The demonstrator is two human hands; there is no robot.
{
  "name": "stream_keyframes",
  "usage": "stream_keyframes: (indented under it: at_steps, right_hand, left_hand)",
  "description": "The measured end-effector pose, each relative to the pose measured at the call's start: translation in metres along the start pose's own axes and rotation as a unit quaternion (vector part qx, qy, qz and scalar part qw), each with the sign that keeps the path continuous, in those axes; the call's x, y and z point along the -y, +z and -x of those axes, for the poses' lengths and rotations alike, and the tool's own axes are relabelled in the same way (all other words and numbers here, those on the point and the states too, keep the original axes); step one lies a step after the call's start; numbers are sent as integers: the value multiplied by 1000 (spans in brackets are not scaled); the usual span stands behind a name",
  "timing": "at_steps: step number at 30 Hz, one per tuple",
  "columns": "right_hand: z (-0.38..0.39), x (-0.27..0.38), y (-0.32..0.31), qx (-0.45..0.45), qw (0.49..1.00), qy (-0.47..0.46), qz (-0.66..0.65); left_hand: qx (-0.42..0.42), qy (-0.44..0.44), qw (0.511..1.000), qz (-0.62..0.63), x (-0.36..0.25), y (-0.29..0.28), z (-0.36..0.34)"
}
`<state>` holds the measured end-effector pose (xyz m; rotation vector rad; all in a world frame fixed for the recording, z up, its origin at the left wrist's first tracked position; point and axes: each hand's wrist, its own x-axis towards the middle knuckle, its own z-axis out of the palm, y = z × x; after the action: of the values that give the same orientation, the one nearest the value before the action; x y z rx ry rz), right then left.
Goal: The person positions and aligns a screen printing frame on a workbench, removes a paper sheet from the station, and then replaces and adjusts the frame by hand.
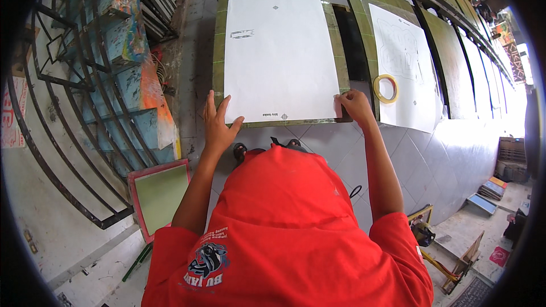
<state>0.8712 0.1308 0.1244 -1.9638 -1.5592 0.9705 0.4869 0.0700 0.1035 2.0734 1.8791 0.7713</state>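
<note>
- A large white sheet (281, 65) lies flat on a green board (220, 34), covering most of it; a strip of green shows along the board's left, far and right edges, and the sheet's near edge comes close to the board's near edge.
- The sheet bears a small crosshair mark midway along its far edge and another by its near edge, with a small dark printed patch toward its left edge.
- The left hand (219, 128) is at the board's near left corner, fingers spread wide, thumb at the sheet's corner; it is not closed round anything.
- The right hand (357, 106) is at the near right corner, fingers curled, thumb and forefinger drawn close together at the sheet's edge; whether they pinch the paper, I cannot tell.
- To the right, across a dark gap, a second green board (364, 40) carries another white sheet (398, 51) with a faint line drawing.
- A yellowish tape roll (377, 91) lies flat at that second sheet's left edge, toward its near left corner.
- A pink-framed screen (162, 199) leans at the person's left, below the boards.
</note>
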Motion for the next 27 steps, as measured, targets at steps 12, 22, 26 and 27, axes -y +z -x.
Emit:
stream_keyframes:
  at_steps: [12, 22, 26, 27]
  right_hand:
    - [-1, -10, 7, -18, 1000, 1, -11]
    - [4, -2, 7, -26, 1000, -10, 3]
    - [0, -9, 9, -38, 999, -21, 17]
    - [-2, -11, 10, -31, 999, -17, 6]
  left_hand:
    - [-1, 8, 1000, 11, 2, 0, 1]
    - [-1, 21, 1000, 0, 4, 3, 2]
    - [-8, 12, 1000, 13, 2, 3, 2]
    - [-13, 6, 999, 29, 0, 0, 2]
